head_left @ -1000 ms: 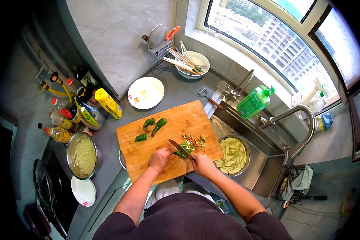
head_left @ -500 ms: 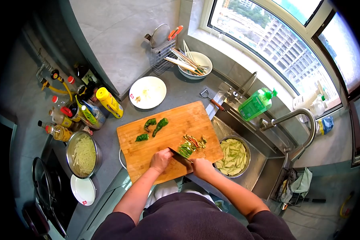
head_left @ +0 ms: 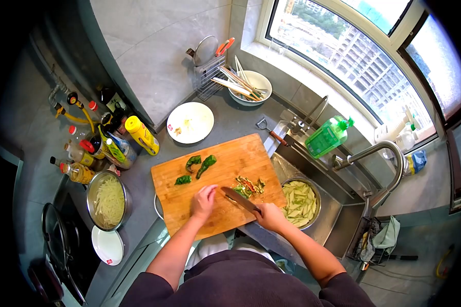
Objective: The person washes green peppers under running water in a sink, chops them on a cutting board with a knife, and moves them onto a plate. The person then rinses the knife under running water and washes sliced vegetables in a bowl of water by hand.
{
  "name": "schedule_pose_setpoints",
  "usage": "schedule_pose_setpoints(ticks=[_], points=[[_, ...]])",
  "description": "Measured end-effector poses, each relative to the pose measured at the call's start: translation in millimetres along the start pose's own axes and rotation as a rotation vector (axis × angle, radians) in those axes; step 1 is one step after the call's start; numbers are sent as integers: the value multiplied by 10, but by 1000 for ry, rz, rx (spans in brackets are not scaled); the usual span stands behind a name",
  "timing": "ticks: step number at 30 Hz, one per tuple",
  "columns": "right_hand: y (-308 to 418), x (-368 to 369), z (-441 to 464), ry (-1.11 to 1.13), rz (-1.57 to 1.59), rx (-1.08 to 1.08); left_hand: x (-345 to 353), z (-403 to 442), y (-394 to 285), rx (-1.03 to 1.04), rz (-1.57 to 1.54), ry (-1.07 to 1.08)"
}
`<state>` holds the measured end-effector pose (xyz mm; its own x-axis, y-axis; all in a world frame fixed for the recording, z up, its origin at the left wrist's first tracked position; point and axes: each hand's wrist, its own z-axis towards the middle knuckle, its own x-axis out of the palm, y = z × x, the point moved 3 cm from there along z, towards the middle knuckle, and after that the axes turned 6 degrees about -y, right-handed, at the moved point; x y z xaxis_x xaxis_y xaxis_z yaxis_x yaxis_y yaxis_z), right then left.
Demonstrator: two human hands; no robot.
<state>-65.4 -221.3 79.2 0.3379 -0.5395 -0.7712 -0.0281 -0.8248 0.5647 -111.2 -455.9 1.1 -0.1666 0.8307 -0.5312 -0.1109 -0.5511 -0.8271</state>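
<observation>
My right hand [head_left: 269, 217] grips the handle of a kitchen knife [head_left: 241, 199], its blade lying low over the cutting board [head_left: 230, 226] and pointing to the upper left. Just beyond the blade is a pile of chopped green and red peppers [head_left: 248, 186], partly covered by the knife. My left hand [head_left: 204, 202] is over the board, left of the knife tip, with its fingers drawn together; whatever is between them is too small to make out. Several whole green peppers [head_left: 206, 166] lie farther up on the board.
Left of the board stand a metal bowl of pale shreds [head_left: 106, 199], a small white plate [head_left: 107, 245] and several bottles. A larger plate [head_left: 190, 123] lies behind. At right, a bowl of sliced vegetables [head_left: 300, 203] sits in the sink [head_left: 327, 225], near green dish soap [head_left: 329, 137].
My left hand has come off the chopped peppers and turned upward. The knife has swung over against the pile, hiding part of its green pieces. My right hand has moved slightly right.
</observation>
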Motion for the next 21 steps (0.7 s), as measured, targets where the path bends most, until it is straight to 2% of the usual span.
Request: schedule_pose_setpoints(ticks=[1,2,5,6,9,13,16,21], points=[[39,-3,-24,18,-23,-14,-141,41,4,23,79,-28],[66,10,-29,36,-46,-30,-298,79,-2,199,262,-88],[21,214,28,6,-88,-27,-683,180,-119,199,473,-290],[35,210,51,18,-69,5,-755,194,-105,184,552,-294],[-103,313,159,-156,-89,23,-761,208,217,26,303,-142],[-81,278,204,-56,32,23,-487,116,141,233,147,76],[-58,331,164,-27,57,1,-235,-6,-83,285,103,98],[-45,261,66,-63,45,50,-187,-80,-210,428,204,155]])
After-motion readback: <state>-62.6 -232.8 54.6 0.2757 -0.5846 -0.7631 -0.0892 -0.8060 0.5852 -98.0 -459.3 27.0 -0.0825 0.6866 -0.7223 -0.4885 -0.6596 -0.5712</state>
